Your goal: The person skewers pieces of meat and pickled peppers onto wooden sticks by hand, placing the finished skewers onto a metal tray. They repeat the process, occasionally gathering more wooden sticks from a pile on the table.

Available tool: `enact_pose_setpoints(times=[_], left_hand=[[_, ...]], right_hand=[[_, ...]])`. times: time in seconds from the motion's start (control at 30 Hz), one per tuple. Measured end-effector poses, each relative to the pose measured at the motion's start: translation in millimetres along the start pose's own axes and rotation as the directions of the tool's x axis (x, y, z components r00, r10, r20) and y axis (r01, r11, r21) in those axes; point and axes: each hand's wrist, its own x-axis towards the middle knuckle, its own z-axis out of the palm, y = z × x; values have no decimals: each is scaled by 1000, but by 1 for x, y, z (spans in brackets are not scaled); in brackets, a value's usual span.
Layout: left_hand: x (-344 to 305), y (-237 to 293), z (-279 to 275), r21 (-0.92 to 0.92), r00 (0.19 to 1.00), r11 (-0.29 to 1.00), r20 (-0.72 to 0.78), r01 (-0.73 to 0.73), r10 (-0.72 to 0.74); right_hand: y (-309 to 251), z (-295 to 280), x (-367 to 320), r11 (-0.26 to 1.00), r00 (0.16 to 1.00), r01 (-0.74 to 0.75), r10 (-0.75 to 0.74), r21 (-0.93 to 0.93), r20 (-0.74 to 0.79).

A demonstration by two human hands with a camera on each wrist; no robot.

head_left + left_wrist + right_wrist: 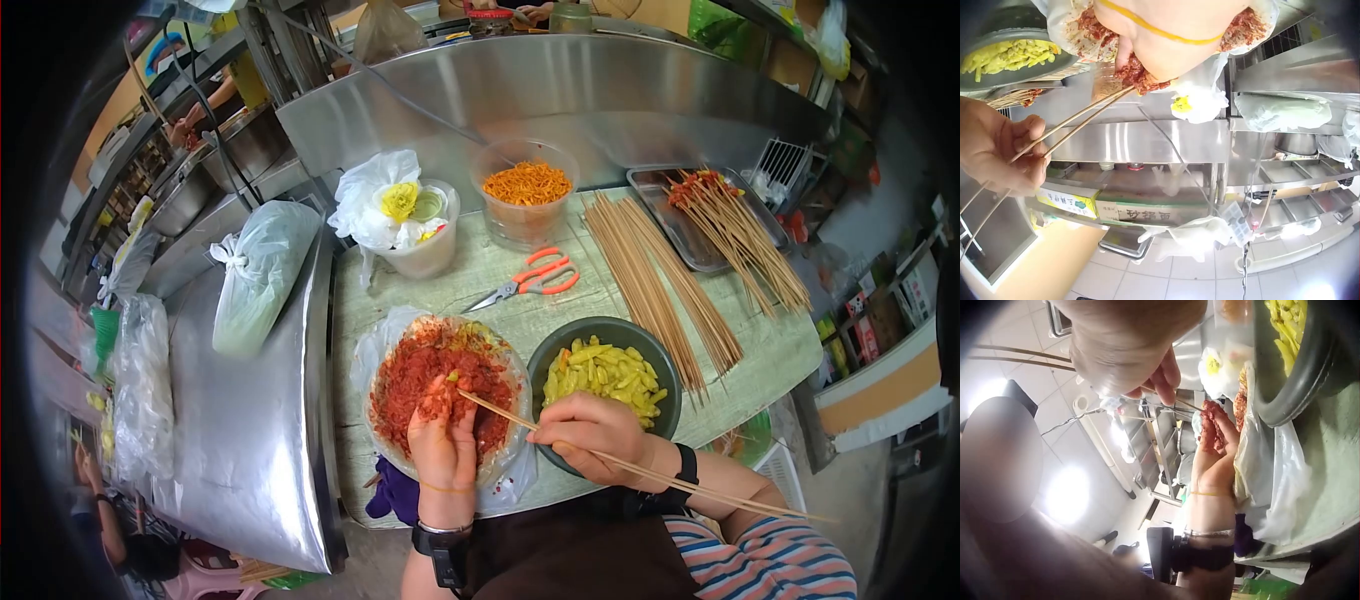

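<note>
My left hand (442, 445) is over a plastic-lined bowl (519, 372) of red marinated meat (400, 375). Its red-smeared fingertips pinch a bit of that meat and a small yellow-green pepper piece (452, 377). From the right, my right hand (592, 437) grips two thin bamboo skewers (1079, 125), their points at the left fingertips and their long ends running back past the right wrist. In the left wrist view, red meat (1141, 79) covers the tips of the skewers. Beside the right hand stands a dark green bowl (672, 385) of yellow-green pickled peppers (600, 375).
Orange-handled scissors (545, 275) lie behind the bowls. Bare bamboo skewers (650, 290) lie in rows to the right, near a metal tray (650, 190) with loaded skewers (740, 230). At the back stand a tub (520, 215) of orange shreds and a bag-lined tub (425, 258).
</note>
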Motion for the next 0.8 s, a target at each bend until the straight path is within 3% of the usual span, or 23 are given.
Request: enact_pose_setpoints(times=[0.23, 0.33, 0.4, 0.5, 0.63, 0.73, 0.8], left_hand=[[2, -1, -1, 12, 997, 999, -56, -51, 52], [2, 0, -4, -5, 1000, 1000, -8, -15, 15], [1, 1, -4, -8, 1000, 1000, 16, 22, -22], [1, 0, -3, 2, 1000, 1000, 13, 26, -26], [1, -1, -4, 16, 999, 999, 12, 36, -36], [2, -1, -7, 30, 999, 999, 36, 27, -28], [1, 0, -5, 10, 998, 1000, 58, 29, -30]], right_hand=[[-6, -11, 0, 999, 1000, -30, 30, 20, 3], [1, -15, -1, 988, 987, -146, 149, 41, -56], [2, -13, -4, 791, 873, -326, 463, 518, -158], [4, -18, -3, 703, 854, -340, 509, 625, -108], [7, -17, -7, 733, 870, -354, 486, 580, -84], [12, -13, -6, 637, 829, -378, 556, 672, -62], [15, -11, -8, 421, 736, -402, 676, 813, 14]])
